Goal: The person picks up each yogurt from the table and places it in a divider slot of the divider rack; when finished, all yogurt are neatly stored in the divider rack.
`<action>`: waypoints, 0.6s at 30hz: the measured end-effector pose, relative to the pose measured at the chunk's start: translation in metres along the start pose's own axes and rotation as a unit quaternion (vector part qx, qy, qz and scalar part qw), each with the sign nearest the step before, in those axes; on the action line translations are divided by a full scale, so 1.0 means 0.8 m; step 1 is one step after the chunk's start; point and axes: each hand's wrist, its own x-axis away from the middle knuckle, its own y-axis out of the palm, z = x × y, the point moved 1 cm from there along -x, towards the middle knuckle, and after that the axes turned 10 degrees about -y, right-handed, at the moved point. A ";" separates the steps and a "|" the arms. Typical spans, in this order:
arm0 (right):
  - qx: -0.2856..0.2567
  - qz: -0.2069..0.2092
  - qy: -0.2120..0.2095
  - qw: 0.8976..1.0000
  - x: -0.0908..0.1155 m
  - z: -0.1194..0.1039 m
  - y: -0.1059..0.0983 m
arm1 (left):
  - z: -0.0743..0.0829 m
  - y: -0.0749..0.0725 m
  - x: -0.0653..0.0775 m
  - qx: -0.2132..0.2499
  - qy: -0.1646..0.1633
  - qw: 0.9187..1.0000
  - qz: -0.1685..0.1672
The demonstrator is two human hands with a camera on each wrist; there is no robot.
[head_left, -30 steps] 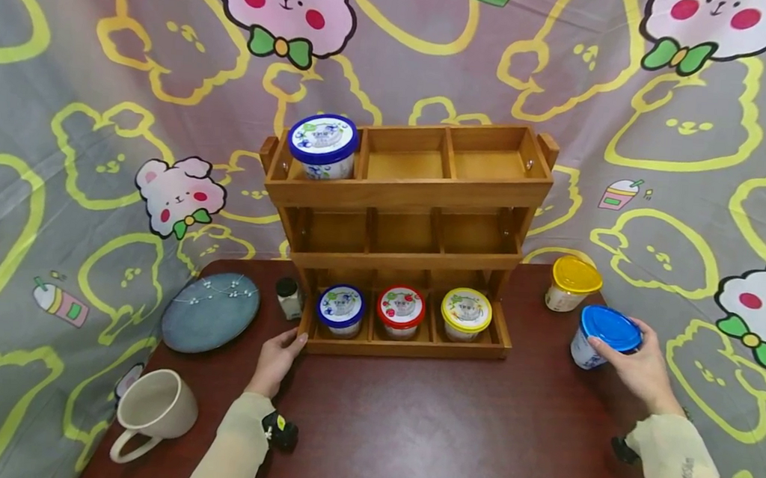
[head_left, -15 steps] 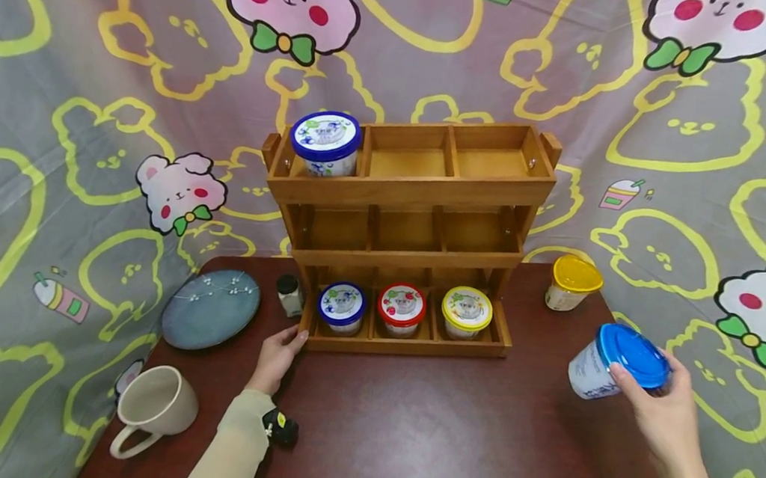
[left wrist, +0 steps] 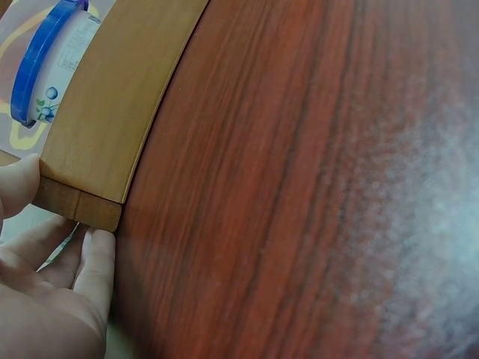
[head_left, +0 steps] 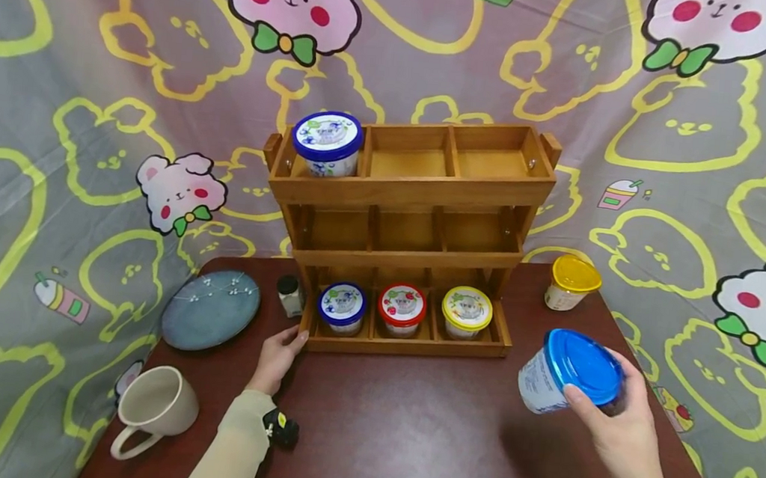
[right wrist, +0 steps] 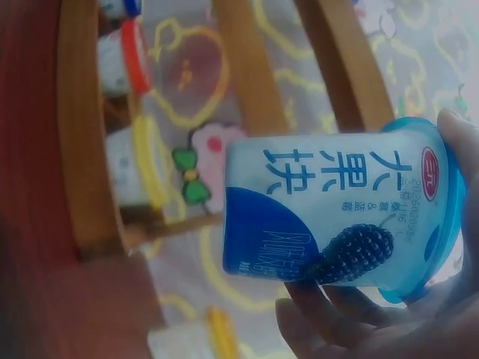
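In the head view my right hand (head_left: 624, 430) holds a yogurt cup with a blue lid (head_left: 583, 369) above the table, tilted so its base points left. The right wrist view shows this cup (right wrist: 329, 209) with a dark berry picture on its side, my fingers around the lid end. My left hand (head_left: 277, 358) grips the lower left front corner of a three-tier wooden rack (head_left: 414, 189); in the left wrist view thumb and fingers (left wrist: 96, 273) sit on either side of that corner. On the bottom tier are blue-lidded (head_left: 342, 307), red-lidded (head_left: 401, 309) and yellow-lidded (head_left: 466, 313) cups.
Another blue-lidded cup (head_left: 327, 143) sits in the top tier's left compartment. A yellow-lidded cup (head_left: 571, 284) stands right of the rack. On the left are a grey-blue plate (head_left: 210, 315), a small black-capped jar (head_left: 290, 297) and a beige mug (head_left: 157, 401). Patterned cloth (head_left: 424, 62) hangs behind.
My right hand has lifted the blue-lidded yogurt cup off the table, tilted it and brought it left and nearer to me. My left hand has stayed on the rack's corner.
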 end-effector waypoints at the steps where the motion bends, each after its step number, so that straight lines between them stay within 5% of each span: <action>1: -0.004 -0.004 -0.006 1.000 0.000 -0.005 0.003 | 0.001 0.000 0.000 0.000 0.001 1.000 -0.001; 18: -0.001 -0.032 -0.120 0.992 -0.024 -0.101 0.032 | 0.001 -0.002 -0.002 0.013 -0.003 1.000 -0.006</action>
